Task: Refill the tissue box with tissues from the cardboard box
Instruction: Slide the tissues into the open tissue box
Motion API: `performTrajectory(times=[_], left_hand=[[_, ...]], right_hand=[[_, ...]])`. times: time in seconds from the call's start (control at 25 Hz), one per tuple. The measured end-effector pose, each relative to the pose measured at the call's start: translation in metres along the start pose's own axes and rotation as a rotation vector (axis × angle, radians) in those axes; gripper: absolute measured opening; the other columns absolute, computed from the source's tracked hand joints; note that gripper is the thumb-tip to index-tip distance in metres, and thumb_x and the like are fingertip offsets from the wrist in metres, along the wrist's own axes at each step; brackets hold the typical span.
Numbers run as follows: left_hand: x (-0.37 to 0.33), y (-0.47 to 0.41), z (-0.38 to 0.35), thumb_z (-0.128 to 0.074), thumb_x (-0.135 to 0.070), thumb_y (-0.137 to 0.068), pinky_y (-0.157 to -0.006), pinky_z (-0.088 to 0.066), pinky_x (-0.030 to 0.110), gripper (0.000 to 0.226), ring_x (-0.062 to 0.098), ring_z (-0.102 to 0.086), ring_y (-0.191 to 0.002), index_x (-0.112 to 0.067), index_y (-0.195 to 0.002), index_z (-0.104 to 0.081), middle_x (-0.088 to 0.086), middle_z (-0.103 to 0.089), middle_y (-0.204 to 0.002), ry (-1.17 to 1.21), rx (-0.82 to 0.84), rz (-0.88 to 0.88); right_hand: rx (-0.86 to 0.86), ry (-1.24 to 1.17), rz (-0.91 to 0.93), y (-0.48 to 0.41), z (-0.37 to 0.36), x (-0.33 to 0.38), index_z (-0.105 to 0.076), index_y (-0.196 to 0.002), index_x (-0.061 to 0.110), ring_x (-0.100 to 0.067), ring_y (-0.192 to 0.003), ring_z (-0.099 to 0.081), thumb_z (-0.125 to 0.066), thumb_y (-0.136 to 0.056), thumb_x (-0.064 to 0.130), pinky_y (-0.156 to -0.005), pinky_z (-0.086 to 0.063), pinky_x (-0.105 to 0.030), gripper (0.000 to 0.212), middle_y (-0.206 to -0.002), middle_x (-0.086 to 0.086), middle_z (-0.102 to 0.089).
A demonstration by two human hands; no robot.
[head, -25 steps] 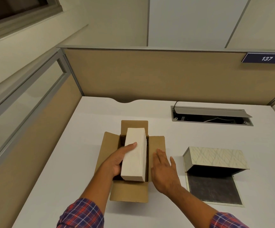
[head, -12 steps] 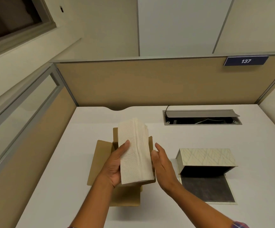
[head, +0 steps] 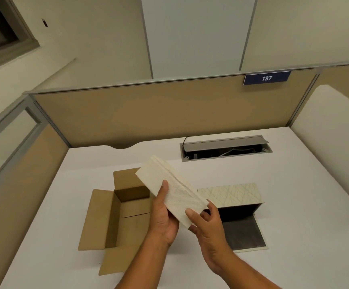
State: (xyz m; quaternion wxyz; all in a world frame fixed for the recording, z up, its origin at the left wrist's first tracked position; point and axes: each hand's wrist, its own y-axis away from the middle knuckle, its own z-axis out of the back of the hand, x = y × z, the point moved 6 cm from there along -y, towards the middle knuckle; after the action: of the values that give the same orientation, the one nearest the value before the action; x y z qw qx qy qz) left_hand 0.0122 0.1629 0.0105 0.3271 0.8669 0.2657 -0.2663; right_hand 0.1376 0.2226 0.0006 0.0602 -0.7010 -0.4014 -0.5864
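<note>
A white stack of tissues (head: 170, 189) is held in the air above the desk, tilted with its far end up and to the left. My left hand (head: 164, 215) grips its left side, thumb on top. My right hand (head: 206, 224) holds its near right end. Below and to the left, the brown cardboard box (head: 115, 213) lies open with its flaps spread, and its inside looks bare. To the right, the patterned tissue box (head: 232, 195) lies on its side with its dark base flap (head: 243, 234) folded open on the desk.
A white desk (head: 50, 236) is walled by tan partitions on the left and back. An open grey cable hatch (head: 225, 148) with wires sits at the back right. A blue sign reading 137 (head: 266, 78) hangs on the back partition.
Both hands lifted the tissue stack out of the cardboard box and carried it right, toward the tissue box. My right hand went from resting on the box flap to gripping the stack's end.
</note>
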Motion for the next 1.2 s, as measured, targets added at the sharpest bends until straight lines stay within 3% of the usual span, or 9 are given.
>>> performTrajectory(times=[0.08,0.24,0.4,0.6,0.76,0.92,1.12,1.2], left_hand=[[0.017,0.001,-0.012,-0.077,-0.049,-0.09,-0.096,-0.061,0.06,0.039,0.041,-0.075,-0.116,-0.025,-0.12,-0.08,0.019,-0.079,-0.123,-0.01,0.006,-0.018],[0.038,-0.006,-0.019,-0.076,-0.046,-0.09,-0.104,-0.058,0.058,0.058,0.04,-0.065,-0.13,-0.02,-0.14,-0.066,0.018,-0.072,-0.137,0.001,-0.056,-0.068],[0.03,-0.012,-0.011,-0.078,-0.039,-0.091,-0.106,-0.052,0.054,0.035,0.032,-0.066,-0.123,-0.022,-0.121,-0.079,0.012,-0.077,-0.125,-0.025,-0.119,-0.148],[0.062,-0.005,0.011,-0.084,-0.033,-0.083,-0.087,-0.062,0.038,0.048,0.028,-0.068,-0.116,-0.01,-0.124,-0.075,0.014,-0.076,-0.126,-0.292,-0.097,-0.017],[0.119,0.019,0.035,-0.083,-0.035,-0.083,-0.091,-0.061,0.045,0.048,0.032,-0.071,-0.116,-0.008,-0.122,-0.078,0.014,-0.081,-0.117,-0.416,-0.143,0.175],[0.16,0.026,0.046,-0.08,-0.029,-0.091,-0.089,-0.061,0.046,0.03,0.03,-0.072,-0.108,-0.01,-0.114,-0.079,0.006,-0.086,-0.099,-0.436,-0.26,0.315],[0.175,0.009,0.043,-0.077,-0.03,-0.095,-0.08,-0.06,0.037,0.02,0.024,-0.074,-0.103,-0.017,-0.109,-0.079,-0.004,-0.086,-0.091,-0.536,-0.31,0.325],[0.178,0.001,0.044,-0.076,-0.029,-0.096,-0.086,-0.061,0.038,0.017,0.024,-0.074,-0.105,-0.018,-0.109,-0.079,0.0,-0.086,-0.099,-0.565,-0.334,0.307]], right_hand=[[-0.007,-0.088,-0.036,-0.003,0.016,0.001,-0.061,-0.135,0.023,-0.022,-0.118,-0.073,-0.1,-0.063,0.042,-0.089,-0.063,-0.035,0.084,-0.125,-0.002,-0.077],[-0.077,-0.069,-0.056,-0.007,0.061,0.009,-0.072,-0.121,0.021,-0.022,-0.111,-0.075,-0.096,-0.059,0.047,-0.085,-0.062,-0.033,0.071,-0.117,-0.001,-0.08],[-0.126,-0.009,-0.057,-0.008,0.106,0.016,-0.071,-0.121,0.022,-0.026,-0.115,-0.069,-0.091,-0.054,0.052,-0.08,-0.06,-0.032,0.076,-0.119,-0.002,-0.077],[-0.151,-0.002,-0.129,-0.01,0.169,0.013,-0.071,-0.123,0.013,-0.031,-0.115,-0.068,-0.091,-0.064,0.043,-0.083,-0.059,-0.039,0.069,-0.121,-0.009,-0.077],[-0.212,0.1,-0.222,-0.013,0.219,-0.007,-0.073,-0.114,0.011,-0.032,-0.111,-0.067,-0.084,-0.081,0.037,-0.085,-0.061,-0.044,0.044,-0.117,-0.012,-0.075],[-0.224,0.249,-0.291,-0.021,0.249,-0.024,-0.073,-0.11,0.012,-0.027,-0.108,-0.067,-0.079,-0.088,0.038,-0.092,-0.061,-0.047,0.034,-0.116,-0.009,-0.073],[-0.218,0.341,-0.324,-0.045,0.26,-0.028,-0.073,-0.105,0.014,-0.026,-0.108,-0.067,-0.076,-0.091,0.039,-0.095,-0.059,-0.046,0.028,-0.112,-0.007,-0.074],[-0.219,0.381,-0.333,-0.055,0.261,-0.027,-0.072,-0.103,0.016,-0.026,-0.107,-0.066,-0.075,-0.092,0.04,-0.098,-0.057,-0.047,0.027,-0.111,-0.006,-0.073]])
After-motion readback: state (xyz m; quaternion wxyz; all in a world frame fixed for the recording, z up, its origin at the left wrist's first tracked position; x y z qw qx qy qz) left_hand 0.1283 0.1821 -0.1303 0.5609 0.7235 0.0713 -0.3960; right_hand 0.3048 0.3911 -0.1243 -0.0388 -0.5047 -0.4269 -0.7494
